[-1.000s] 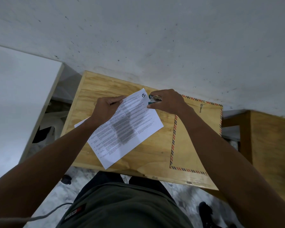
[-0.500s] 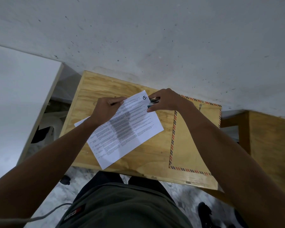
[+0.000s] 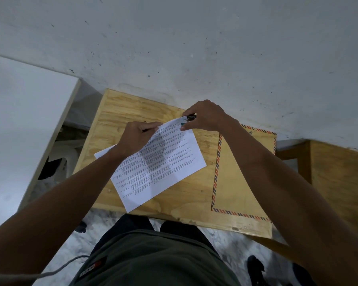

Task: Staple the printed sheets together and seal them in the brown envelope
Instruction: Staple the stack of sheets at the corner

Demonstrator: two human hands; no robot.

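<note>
At far left a flat white board [image 3: 19, 112] slants down beside the table [image 3: 132, 108], a small rectangle of pale plywood with swirling grain and a thin raised edge, set against a rough, speckled white wall [image 3: 194, 38]. In the gap between board and table a white plastic chair [image 3: 64, 157] shows in part. The left hand [image 3: 140, 137] lies curled on the upper left edge of the sheets [image 3: 163, 166], thumb and fingers pinching the paper. The sheets are white, covered in small printed lines, and lie askew on the table's middle, their near corner reaching just past the front edge; another white corner sticks out under the left wrist. The far corner of the sheets sits in the stapler [image 3: 187, 119], a small thing of bright metal with a teal part, mostly hidden. The right hand [image 3: 207, 118] is closed round the stapler, fingers above and thumb below. To the right the envelope [image 3: 234, 182] lies flat on the table, smooth brown paper edged with red and blue diagonal stripes, partly under the right forearm. Farther right stands a wooden bench [image 3: 339, 172].
</note>
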